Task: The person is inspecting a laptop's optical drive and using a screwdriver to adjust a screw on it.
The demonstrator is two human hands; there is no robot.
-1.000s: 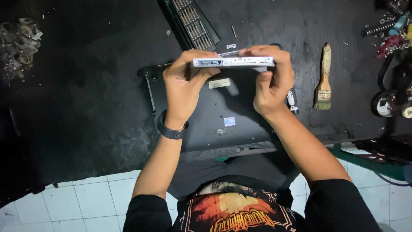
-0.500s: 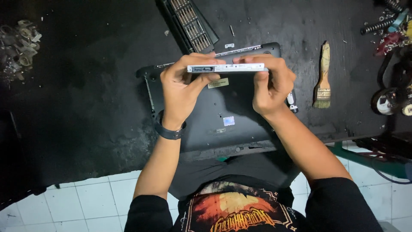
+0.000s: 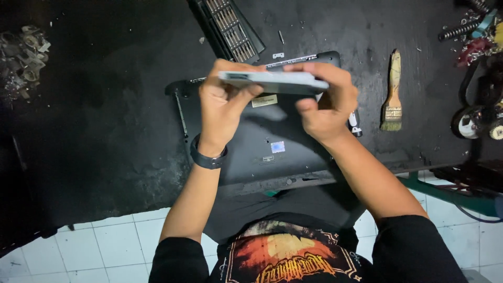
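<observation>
Left hand (image 3: 222,107) and right hand (image 3: 327,107) each close their fingers on opposite ends of a flat grey drive module (image 3: 275,82), held level above the upturned black laptop (image 3: 251,152) on the dark workbench (image 3: 105,105). A paintbrush (image 3: 393,94) lies at 3 o'clock of the module, a screwdriver bit case (image 3: 230,26) at 11 o'clock.

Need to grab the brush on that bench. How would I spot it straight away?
Start at the dark laptop base lying upside down mid-bench, below the right hand. Look right of it on the black worktop: the paintbrush lies alone, bristles toward the person. Its pale wooden handle sets it apart from the dark tools farther right.
</observation>
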